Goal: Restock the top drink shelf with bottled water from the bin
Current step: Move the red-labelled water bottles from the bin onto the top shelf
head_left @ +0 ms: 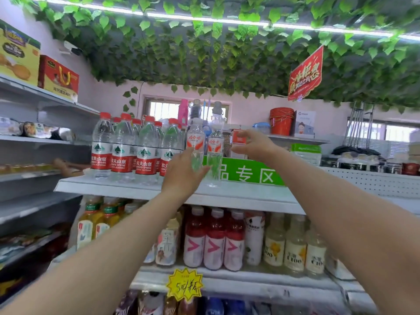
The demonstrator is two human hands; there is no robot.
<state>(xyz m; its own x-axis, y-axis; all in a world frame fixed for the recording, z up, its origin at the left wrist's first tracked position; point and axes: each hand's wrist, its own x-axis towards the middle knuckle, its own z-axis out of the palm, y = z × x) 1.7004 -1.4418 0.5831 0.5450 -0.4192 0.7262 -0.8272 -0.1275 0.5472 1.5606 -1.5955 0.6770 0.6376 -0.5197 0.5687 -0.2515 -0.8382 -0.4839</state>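
Left hand (184, 173): fingers curled round the base of a white-label bottle (194, 142), which stands upright on the top shelf (136, 189).
Right hand (252, 144): fingers spread wide, holding nothing, just right of a second bottle (215, 146) beside the first.
Left on the same shelf: rows of red-label bottles (122, 153).
Far right of these: green sign (247, 173).
Shelf below: red drinks (214, 239); yellow price tag (184, 285) on the shelf edge.
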